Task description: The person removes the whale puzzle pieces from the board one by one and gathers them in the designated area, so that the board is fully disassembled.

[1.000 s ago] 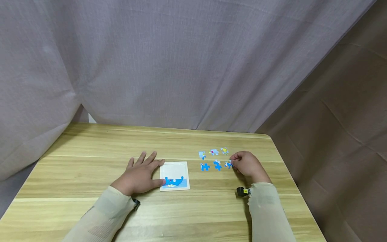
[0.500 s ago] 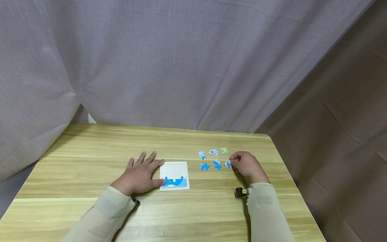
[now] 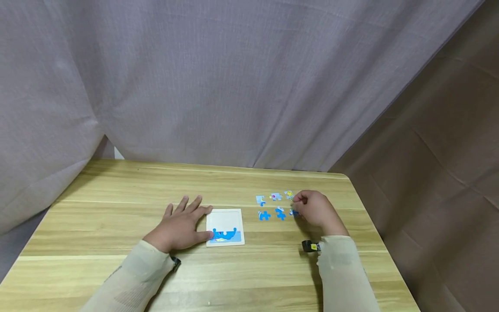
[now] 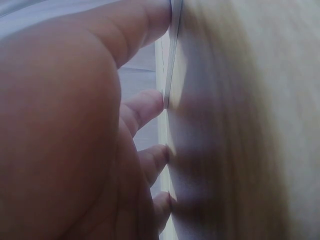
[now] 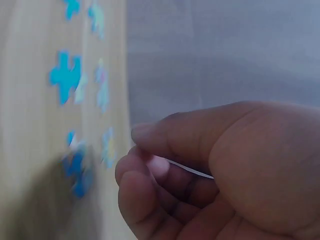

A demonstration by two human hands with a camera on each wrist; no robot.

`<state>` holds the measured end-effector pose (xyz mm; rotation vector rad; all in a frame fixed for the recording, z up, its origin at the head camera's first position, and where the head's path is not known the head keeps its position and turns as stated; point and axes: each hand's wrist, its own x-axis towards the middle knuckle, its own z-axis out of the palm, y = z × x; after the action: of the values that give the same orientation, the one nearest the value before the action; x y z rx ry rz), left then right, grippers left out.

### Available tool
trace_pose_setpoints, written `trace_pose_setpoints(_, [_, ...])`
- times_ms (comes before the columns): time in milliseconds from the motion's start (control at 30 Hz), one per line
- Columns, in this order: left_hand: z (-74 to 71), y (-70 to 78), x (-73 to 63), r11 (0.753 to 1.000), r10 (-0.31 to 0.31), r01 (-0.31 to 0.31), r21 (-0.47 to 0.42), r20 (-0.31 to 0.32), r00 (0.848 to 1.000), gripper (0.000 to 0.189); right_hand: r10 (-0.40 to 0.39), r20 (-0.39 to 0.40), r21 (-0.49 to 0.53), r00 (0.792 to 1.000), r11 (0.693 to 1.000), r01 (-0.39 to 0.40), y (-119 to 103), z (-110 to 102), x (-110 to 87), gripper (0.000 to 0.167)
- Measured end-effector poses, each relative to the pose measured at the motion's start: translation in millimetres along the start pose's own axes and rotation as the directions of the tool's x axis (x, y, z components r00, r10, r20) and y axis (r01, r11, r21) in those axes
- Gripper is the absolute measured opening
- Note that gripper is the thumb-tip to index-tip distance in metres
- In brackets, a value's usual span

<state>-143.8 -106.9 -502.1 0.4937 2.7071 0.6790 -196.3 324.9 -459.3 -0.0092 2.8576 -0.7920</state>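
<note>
A square white puzzle tray (image 3: 222,219) lies on the table, blue pieces (image 3: 225,235) along its near side. My left hand (image 3: 177,227) lies spread at its left, thumb and index finger touching the edge; in the left wrist view the fingertips meet the tray's thin edge (image 4: 174,55). My right hand (image 3: 316,211) hovers over the right end of the loose jigsaw pieces, fingers curled and thumb close to the index finger. No piece shows between its fingertips in the right wrist view. Below it lies a blue and white jigsaw piece (image 5: 76,167), partly in shadow.
Two more blue pieces, one on the left (image 3: 264,215) and one in the middle (image 3: 280,213), share that near row. Behind them are a moon piece (image 3: 260,199), a pale piece (image 3: 276,196) and a yellow sun piece (image 3: 288,194). A grey curtain (image 3: 234,86) hangs behind the table.
My right hand has risen off the blue and white piece at the row's right end and shifted slightly left and away from me. The left hand and tray have stayed in place.
</note>
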Motion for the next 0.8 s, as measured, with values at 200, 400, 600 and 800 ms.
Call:
trace_pose_setpoints(200, [-1.2, 0.3, -0.9, 1.000, 0.000, 0.000, -0.004, 0.002, 1.000, 0.085, -0.095, -0.005, -0.064, 0.995, 0.993, 0.095, -33.4, 2.3, -7.7, 0.014])
trace_pose_setpoints(400, [-2.1, 0.6, -0.7, 1.000, 0.001, -0.001, -0.006, 0.006, 1.000, 0.085, -0.174, 0.028, -0.074, 0.984, 0.982, 0.175, -70.1, 14.9, -17.6, 0.008])
trace_pose_setpoints(600, [-1.9, 0.1, -0.5, 1.000, 0.002, -0.002, 0.001, 0.007, 1.000, 0.086, -0.288, 0.066, -0.118, 0.955, 0.949, 0.294, -101.9, 34.2, -25.9, 0.005])
trace_pose_setpoints(800, [-1.9, -0.1, -0.2, 1.000, -0.003, 0.003, -0.004, 0.009, 1.000, 0.089, -0.384, 0.138, -0.131, 0.913, 0.907, 0.401, -128.2, 58.1, -34.7, 0.005])
